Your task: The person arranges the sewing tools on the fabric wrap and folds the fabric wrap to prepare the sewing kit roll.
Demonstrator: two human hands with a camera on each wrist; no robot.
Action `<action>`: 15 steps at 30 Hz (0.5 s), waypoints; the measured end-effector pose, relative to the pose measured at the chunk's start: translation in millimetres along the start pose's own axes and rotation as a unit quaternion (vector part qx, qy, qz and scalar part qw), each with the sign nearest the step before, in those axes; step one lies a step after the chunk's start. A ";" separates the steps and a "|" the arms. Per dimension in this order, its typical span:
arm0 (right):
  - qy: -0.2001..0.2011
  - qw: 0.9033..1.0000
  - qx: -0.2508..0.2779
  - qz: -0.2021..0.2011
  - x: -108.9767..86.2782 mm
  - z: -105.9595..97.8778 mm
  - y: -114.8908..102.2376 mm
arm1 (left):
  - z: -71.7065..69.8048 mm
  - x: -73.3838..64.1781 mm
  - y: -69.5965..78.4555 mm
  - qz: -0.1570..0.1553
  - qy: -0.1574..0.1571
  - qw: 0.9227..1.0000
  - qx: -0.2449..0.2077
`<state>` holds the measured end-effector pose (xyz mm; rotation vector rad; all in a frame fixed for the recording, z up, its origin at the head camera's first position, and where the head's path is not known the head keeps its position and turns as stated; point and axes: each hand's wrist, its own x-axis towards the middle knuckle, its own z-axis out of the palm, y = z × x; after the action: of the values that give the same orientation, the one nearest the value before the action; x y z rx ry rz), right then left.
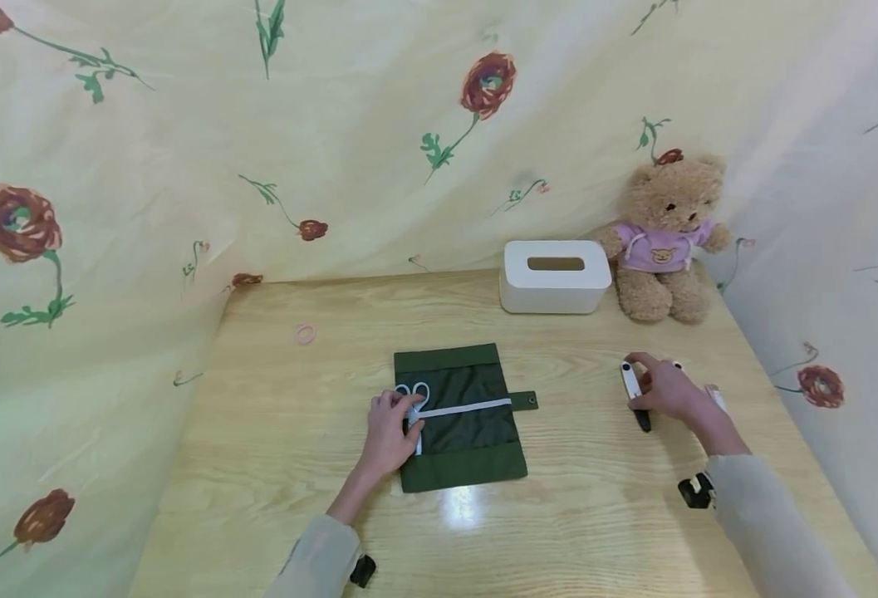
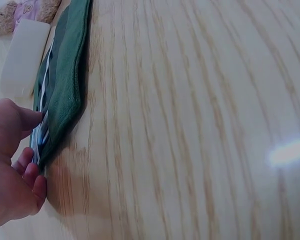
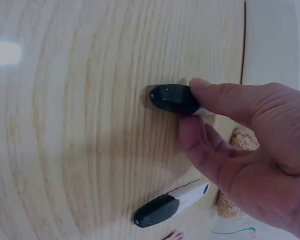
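A dark green fabric roll (image 1: 468, 469) lies unfolded on the table, with a white strip (image 1: 468, 408) across it and a snap tab on its right. White-handled scissors (image 1: 422, 390) lie at its left edge, handles pointing away. My left hand (image 1: 389, 432) grips them between thumb and fingers; whether they pass under the strip is hidden. To the right, my right hand (image 1: 670, 390) pinches a slim black-and-white tool (image 3: 172, 97), black end toward me, its exact kind unclear. A similar black-and-white tool (image 3: 172, 204) lies beside that hand, apart from it.
A white tissue box (image 1: 555, 299) and a teddy bear (image 1: 666, 224) in a purple top stand at the back right. A pink ring (image 1: 306, 334) lies at the back left. Something pink and white (image 1: 717, 397) lies right of my right hand. Flowered cloth surrounds the table.
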<state>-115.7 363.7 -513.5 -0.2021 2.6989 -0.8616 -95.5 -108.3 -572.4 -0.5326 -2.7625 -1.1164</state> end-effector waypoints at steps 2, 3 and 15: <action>-0.004 1.000 0.005 0.005 -1.3 1.9 1.1 | 0.9 1.7 0.7 0.003 -0.010 1.000 0.010; -0.006 1.000 0.008 0.007 -1.8 3.1 1.8 | 1.2 2.3 1.2 0.004 -0.015 1.000 0.016; 0.013 0.998 0.061 -0.020 0.7 11.6 -1.8 | 3.2 1.4 -0.5 -0.016 -0.032 0.999 0.029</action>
<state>-112.6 355.8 -521.5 -0.2201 2.6623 -1.0450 -97.0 -106.1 -574.7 -0.5273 -2.8595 -1.0387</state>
